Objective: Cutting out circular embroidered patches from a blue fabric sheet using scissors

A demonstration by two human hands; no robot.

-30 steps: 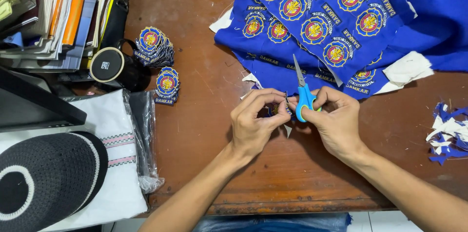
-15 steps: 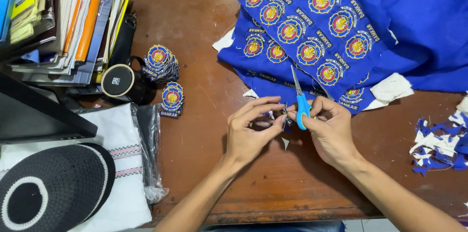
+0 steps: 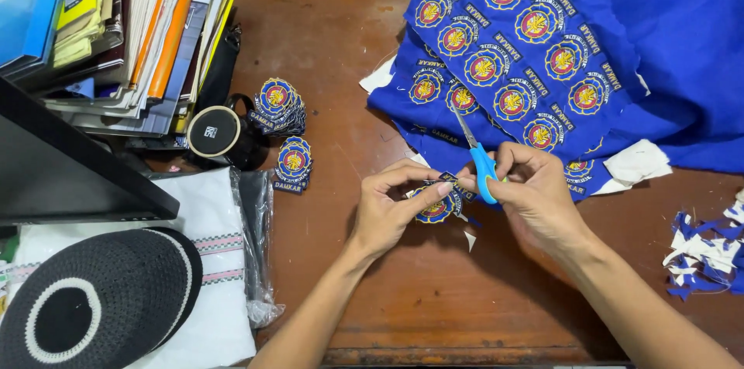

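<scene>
both hands meet mid-table: left hand [image 3: 391, 210] pinches a round patch [image 3: 432, 206], right hand [image 3: 535, 194] grips blue scissors [image 3: 479, 156].

Scissors [image 3: 482, 161] at patch [image 3: 434, 206] — both hands

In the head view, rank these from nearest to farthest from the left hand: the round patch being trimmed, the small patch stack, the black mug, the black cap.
1. Round patch: pinched in the left hand itself.
2. Small patch stack: on the table to its left.
3. Black mug: farther left, by the books.
4. Black cap: bottom-left corner.
</scene>
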